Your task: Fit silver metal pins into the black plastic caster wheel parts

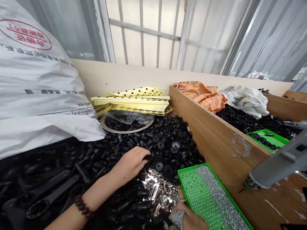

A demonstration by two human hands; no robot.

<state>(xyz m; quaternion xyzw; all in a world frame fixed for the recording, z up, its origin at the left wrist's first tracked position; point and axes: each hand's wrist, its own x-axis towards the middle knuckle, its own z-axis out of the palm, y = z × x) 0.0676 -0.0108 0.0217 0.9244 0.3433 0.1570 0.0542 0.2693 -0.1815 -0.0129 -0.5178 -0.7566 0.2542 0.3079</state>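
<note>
Left hand [131,164]: you're in at the black parts [160,145], grip unclear
Right hand [195,223]: beside your green tray [199,192], grip hidden
Metal pieces [160,191]: between your hands

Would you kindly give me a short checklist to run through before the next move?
1. Left hand at the black parts: ok, fingertips among them.
2. Left hand's grip on a part: cannot tell.
3. Right hand's grip: cannot tell, the lower edge crops the hand.
4. Shiny metal pieces near both hands: ok, heaped between them.
5. Screws inside the green tray: ok, bunched along its right side.
6. Power screwdriver clear of both hands: ok.
</note>
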